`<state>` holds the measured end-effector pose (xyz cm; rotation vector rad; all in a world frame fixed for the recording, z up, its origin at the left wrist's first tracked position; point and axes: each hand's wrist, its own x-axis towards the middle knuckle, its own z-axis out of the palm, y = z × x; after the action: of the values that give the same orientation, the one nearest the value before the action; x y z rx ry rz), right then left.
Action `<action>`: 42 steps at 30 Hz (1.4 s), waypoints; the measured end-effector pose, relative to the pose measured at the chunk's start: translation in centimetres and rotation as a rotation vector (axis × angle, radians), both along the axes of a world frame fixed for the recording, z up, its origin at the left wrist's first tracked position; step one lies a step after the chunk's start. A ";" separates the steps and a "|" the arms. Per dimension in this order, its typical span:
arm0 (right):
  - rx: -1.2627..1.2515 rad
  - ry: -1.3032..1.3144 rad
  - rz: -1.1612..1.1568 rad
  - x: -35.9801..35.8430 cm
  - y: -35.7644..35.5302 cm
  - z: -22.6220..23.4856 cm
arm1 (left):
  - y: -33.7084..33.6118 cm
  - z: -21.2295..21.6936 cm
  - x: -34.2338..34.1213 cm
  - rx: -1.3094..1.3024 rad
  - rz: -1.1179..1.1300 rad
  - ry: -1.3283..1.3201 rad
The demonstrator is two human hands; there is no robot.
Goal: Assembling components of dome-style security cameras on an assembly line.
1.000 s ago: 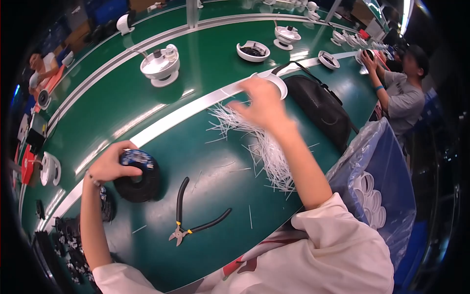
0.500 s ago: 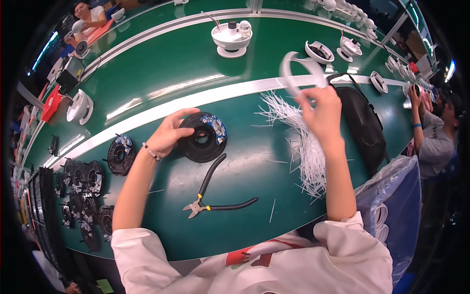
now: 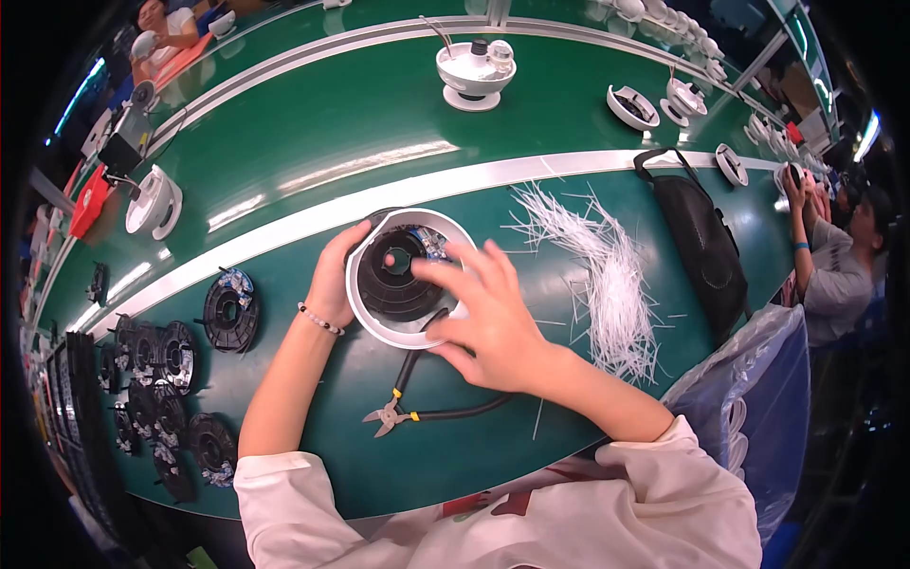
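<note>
My left hand [image 3: 334,275] is closed on the left edge of a black round plastic housing [image 3: 391,296] with a hole in its middle and a blue circuit board [image 3: 431,243]. A white plastic ring [image 3: 358,308] surrounds the housing. Over the ring's right side, my right hand [image 3: 488,318] has its thumb under the lower rim and fingers reaching inside, gripping the ring; the index fingertip is near the centre hole. Black-handled diagonal cutters [image 3: 393,410] lie with their handles apart just below, one handle partly hidden by the ring.
White cut strips [image 3: 611,294] lie heaped to the right, beside a black pouch [image 3: 697,247]. More black round housings [image 3: 232,308] sit at left. White domed units [image 3: 477,71] stand on the far belt. A plastic-lined blue bin [image 3: 758,408] is at lower right; co-workers [image 3: 839,256] are beyond.
My right hand has brought the white ring from the upper right down and left, around the black housing. The housing and my left hand have shifted slightly right.
</note>
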<state>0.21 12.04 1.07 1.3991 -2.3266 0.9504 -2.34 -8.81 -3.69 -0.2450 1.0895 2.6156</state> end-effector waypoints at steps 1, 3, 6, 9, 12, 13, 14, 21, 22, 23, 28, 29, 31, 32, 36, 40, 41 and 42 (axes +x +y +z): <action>0.071 -0.058 -0.004 -0.7 0.0 -0.5 | 0.2 0.3 0.2 0.023 -0.002 -0.006; -0.061 -0.223 -0.015 -1.8 -0.8 -1.1 | 0.1 -0.5 0.0 0.083 0.006 0.014; -0.239 -0.283 0.037 -2.7 -1.3 -1.8 | 0.8 0.3 -0.1 0.059 0.114 -0.064; -0.011 -0.127 -0.086 -2.9 -1.8 -1.0 | 0.5 -0.5 0.3 -0.052 0.086 -0.006; 0.070 -0.072 -0.068 -3.1 -2.4 -0.4 | 1.4 0.0 0.7 -0.031 0.108 -0.018; 0.092 -0.040 -0.045 -3.1 -2.6 -0.2 | 1.4 -0.1 0.7 0.065 0.071 -0.013; 0.114 -0.020 -0.052 -2.8 -2.6 0.1 | 1.4 -0.4 0.7 0.083 0.064 0.020; -0.016 -0.118 0.024 -3.6 -2.0 -0.8 | 1.6 0.0 0.8 0.067 0.122 0.012; -0.154 -0.126 0.037 -3.9 -1.6 -0.8 | 1.6 0.2 0.7 0.037 0.161 -0.018; -0.219 -0.247 -0.018 -4.3 -1.1 -0.6 | 2.0 1.0 0.9 0.007 0.208 -0.047; -0.162 -0.397 -0.119 -3.9 -2.0 -1.4 | 2.5 0.2 0.8 -0.059 0.179 0.006; -0.141 -0.304 -0.133 -3.6 -2.3 -1.6 | 2.7 0.1 0.9 -0.015 0.168 0.040; -0.144 -0.276 -0.137 -3.3 -2.6 -1.2 | 2.9 0.7 1.2 -0.017 0.156 0.011; -0.145 -0.247 -0.136 -3.1 -2.7 -1.1 | 3.1 1.2 1.4 0.013 0.176 0.036; -0.227 -0.330 -0.074 -3.4 -1.9 -1.3 | 2.9 3.1 2.0 0.315 -0.058 0.058; -0.243 -0.335 -0.047 -3.6 -2.0 -1.5 | 2.7 1.4 1.7 0.216 -0.012 0.075; -0.256 -0.412 -0.008 -3.8 -1.9 -1.5 | 2.6 1.1 1.6 0.233 -0.024 0.077; -0.268 -0.492 0.031 -4.0 -1.9 -1.7 | 2.5 0.7 1.4 0.250 -0.036 0.076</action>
<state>-3.75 10.18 -0.64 1.1964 -2.3748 1.7053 -0.96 -6.34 -3.03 -0.0705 0.7698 2.7135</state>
